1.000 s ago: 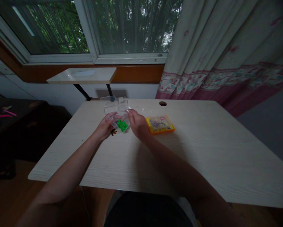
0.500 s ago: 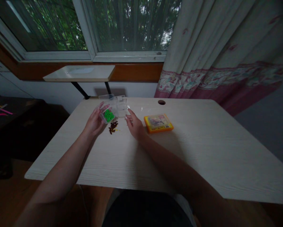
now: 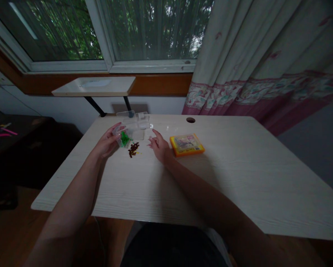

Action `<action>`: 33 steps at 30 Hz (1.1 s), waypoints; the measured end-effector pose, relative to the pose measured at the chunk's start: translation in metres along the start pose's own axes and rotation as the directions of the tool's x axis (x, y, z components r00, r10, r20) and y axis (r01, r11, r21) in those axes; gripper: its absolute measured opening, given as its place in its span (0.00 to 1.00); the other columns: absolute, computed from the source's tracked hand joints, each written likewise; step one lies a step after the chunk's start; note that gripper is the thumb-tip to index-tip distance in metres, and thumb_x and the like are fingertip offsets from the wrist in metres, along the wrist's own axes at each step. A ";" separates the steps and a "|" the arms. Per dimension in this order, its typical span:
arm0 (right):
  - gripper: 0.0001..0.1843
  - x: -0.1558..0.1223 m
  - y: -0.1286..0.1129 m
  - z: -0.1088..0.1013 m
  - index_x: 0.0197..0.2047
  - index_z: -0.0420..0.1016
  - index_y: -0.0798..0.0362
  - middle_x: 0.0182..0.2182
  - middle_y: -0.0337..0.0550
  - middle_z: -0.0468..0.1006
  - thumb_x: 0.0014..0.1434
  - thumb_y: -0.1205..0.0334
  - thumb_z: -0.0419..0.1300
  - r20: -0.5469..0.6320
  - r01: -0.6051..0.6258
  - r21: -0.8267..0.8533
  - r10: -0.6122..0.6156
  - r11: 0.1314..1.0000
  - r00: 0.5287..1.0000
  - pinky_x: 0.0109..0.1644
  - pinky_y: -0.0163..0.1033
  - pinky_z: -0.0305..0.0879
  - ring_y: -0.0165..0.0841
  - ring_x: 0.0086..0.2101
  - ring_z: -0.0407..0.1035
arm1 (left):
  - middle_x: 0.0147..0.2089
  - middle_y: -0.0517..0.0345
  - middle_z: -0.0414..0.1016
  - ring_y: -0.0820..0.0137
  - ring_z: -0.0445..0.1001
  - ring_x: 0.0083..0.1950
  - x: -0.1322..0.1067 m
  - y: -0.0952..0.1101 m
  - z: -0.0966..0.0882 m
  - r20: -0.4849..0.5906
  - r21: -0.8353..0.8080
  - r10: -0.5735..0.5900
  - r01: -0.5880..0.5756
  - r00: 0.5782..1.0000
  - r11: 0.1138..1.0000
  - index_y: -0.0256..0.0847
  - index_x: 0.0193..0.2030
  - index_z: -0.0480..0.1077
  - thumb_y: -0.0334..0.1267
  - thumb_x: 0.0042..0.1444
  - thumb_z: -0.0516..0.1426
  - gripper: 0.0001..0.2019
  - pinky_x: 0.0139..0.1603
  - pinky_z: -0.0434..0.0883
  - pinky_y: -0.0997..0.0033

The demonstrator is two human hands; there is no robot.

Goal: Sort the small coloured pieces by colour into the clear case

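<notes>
My left hand [image 3: 106, 142] grips a small clear plastic box [image 3: 118, 130] by its left side. The box is tilted to the right and toward me. Small green pieces [image 3: 124, 138] are bunched low in it, slightly blurred, near its edge. Right beside them on the table lies a pile of tiny dark brown pieces [image 3: 133, 149] with a few yellow bits. My right hand [image 3: 159, 147] hovers to the right of the pile, index finger stretched out and apart from the others; nothing clear shows in it.
Behind the box stand more clear plastic containers [image 3: 142, 119]. To the right of my right hand lies an orange-yellow case [image 3: 187, 144] with a printed picture. A cable hole [image 3: 190, 120] pierces the far side of the table [image 3: 238, 167]. A raised shelf [image 3: 99, 87] stands at the back left.
The box in my left hand has tipped further over, and the green pieces have slid together toward its lower side. My left hand has shifted slightly left; my right hand has barely moved.
</notes>
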State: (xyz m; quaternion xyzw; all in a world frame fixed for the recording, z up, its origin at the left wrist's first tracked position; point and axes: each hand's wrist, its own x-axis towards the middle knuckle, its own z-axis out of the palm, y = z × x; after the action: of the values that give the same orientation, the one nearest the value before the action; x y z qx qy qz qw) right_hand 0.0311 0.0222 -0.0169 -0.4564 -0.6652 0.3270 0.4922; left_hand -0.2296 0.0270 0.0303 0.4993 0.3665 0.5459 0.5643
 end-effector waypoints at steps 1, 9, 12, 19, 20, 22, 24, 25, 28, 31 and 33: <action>0.25 0.000 0.000 0.000 0.66 0.60 0.46 0.36 0.40 0.80 0.67 0.53 0.52 0.001 0.002 -0.005 -0.002 1.000 1.000 0.47 0.38 0.74 0.31 0.36 0.78 | 0.63 0.52 0.68 0.62 0.68 0.63 -0.001 0.001 0.000 0.007 0.008 -0.010 0.010 1.000 1.000 0.48 0.61 0.68 0.38 0.48 0.69 0.32 0.66 0.63 0.60; 0.23 0.000 0.001 0.001 0.63 0.64 0.46 0.38 0.41 0.81 0.67 0.53 0.53 0.007 0.007 -0.039 -0.006 0.999 1.000 0.49 0.40 0.75 0.32 0.39 0.77 | 0.64 0.55 0.68 0.58 0.64 0.66 -0.006 0.006 0.009 0.093 0.124 -0.035 0.023 0.995 0.992 0.52 0.62 0.67 0.38 0.43 0.70 0.36 0.68 0.61 0.57; 0.22 -0.001 0.000 0.001 0.62 0.65 0.47 0.38 0.42 0.81 0.67 0.53 0.53 0.006 0.006 -0.041 -0.005 0.999 1.000 0.49 0.41 0.75 0.33 0.39 0.77 | 0.63 0.55 0.68 0.57 0.66 0.65 -0.008 0.007 0.013 0.117 0.148 -0.038 0.020 0.992 0.989 0.53 0.62 0.67 0.39 0.43 0.70 0.37 0.67 0.62 0.55; 0.21 -0.001 -0.003 0.000 0.61 0.67 0.49 0.40 0.44 0.81 0.67 0.55 0.52 0.007 0.014 -0.081 -0.014 0.997 1.000 0.49 0.41 0.74 0.33 0.40 0.77 | 0.64 0.53 0.66 0.55 0.67 0.64 -0.011 0.008 0.017 0.182 0.201 -0.068 0.031 0.981 0.979 0.54 0.64 0.65 0.39 0.45 0.69 0.38 0.65 0.64 0.53; 0.21 -0.001 -0.003 0.000 0.61 0.67 0.50 0.40 0.44 0.81 0.67 0.55 0.52 0.010 0.014 -0.086 -0.013 0.996 1.000 0.49 0.41 0.74 0.33 0.40 0.77 | 0.65 0.53 0.66 0.55 0.66 0.64 -0.011 0.008 0.017 0.186 0.209 -0.067 0.027 0.980 0.978 0.53 0.64 0.64 0.39 0.45 0.69 0.38 0.66 0.63 0.53; 0.21 -0.001 -0.002 0.000 0.61 0.67 0.49 0.40 0.43 0.81 0.67 0.55 0.52 0.019 0.010 -0.088 -0.008 0.996 1.000 0.49 0.40 0.74 0.33 0.39 0.77 | 0.67 0.54 0.64 0.55 0.65 0.65 -0.011 0.008 0.017 0.189 0.224 -0.063 0.020 0.980 0.974 0.53 0.65 0.63 0.39 0.46 0.69 0.38 0.66 0.63 0.54; 0.21 -0.001 -0.002 0.000 0.61 0.67 0.49 0.40 0.43 0.81 0.67 0.55 0.52 0.022 0.004 -0.089 -0.002 0.996 1.000 0.49 0.39 0.74 0.32 0.39 0.77 | 0.68 0.55 0.63 0.54 0.64 0.66 -0.011 0.008 0.018 0.188 0.241 -0.061 0.014 0.980 0.970 0.54 0.65 0.64 0.39 0.45 0.69 0.38 0.65 0.64 0.53; 0.21 -0.001 -0.003 0.000 0.61 0.67 0.49 0.40 0.43 0.81 0.68 0.55 0.52 0.022 0.002 -0.090 0.000 0.996 1.000 0.49 0.39 0.73 0.32 0.39 0.77 | 0.67 0.55 0.63 0.53 0.64 0.66 -0.011 0.009 0.018 0.184 0.247 -0.055 0.008 0.981 0.969 0.54 0.65 0.64 0.40 0.45 0.69 0.38 0.65 0.64 0.53; 0.21 -0.001 -0.005 -0.001 0.61 0.67 0.50 0.41 0.44 0.81 0.68 0.55 0.51 0.023 0.000 -0.094 0.002 0.996 1.000 0.50 0.39 0.73 0.32 0.39 0.77 | 0.66 0.56 0.65 0.53 0.65 0.65 -0.012 0.011 0.022 0.170 0.259 -0.036 -0.009 0.985 0.966 0.54 0.64 0.65 0.40 0.45 0.69 0.38 0.65 0.64 0.53; 0.20 -0.001 -0.007 -0.002 0.61 0.67 0.50 0.41 0.44 0.82 0.68 0.56 0.51 0.021 -0.007 -0.100 0.009 0.995 1.000 0.49 0.39 0.73 0.32 0.39 0.77 | 0.66 0.55 0.65 0.53 0.66 0.65 -0.014 0.014 0.028 0.163 0.263 -0.014 -0.029 0.987 0.964 0.55 0.63 0.66 0.39 0.44 0.70 0.38 0.64 0.66 0.54; 0.20 -0.001 -0.007 -0.002 0.61 0.67 0.50 0.40 0.44 0.82 0.68 0.56 0.51 0.018 -0.010 -0.103 0.012 0.995 1.000 0.48 0.39 0.73 0.32 0.39 0.77 | 0.66 0.54 0.65 0.53 0.66 0.64 -0.016 0.016 0.033 0.143 0.253 0.015 -0.051 0.990 0.966 0.54 0.63 0.67 0.39 0.43 0.70 0.38 0.63 0.67 0.55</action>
State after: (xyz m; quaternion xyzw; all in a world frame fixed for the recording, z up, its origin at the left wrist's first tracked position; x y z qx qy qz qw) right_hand 0.0308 0.0183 -0.0106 -0.4818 -0.6834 0.2991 0.4598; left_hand -0.2039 0.0041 0.0512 0.6110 0.3849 0.4669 0.5105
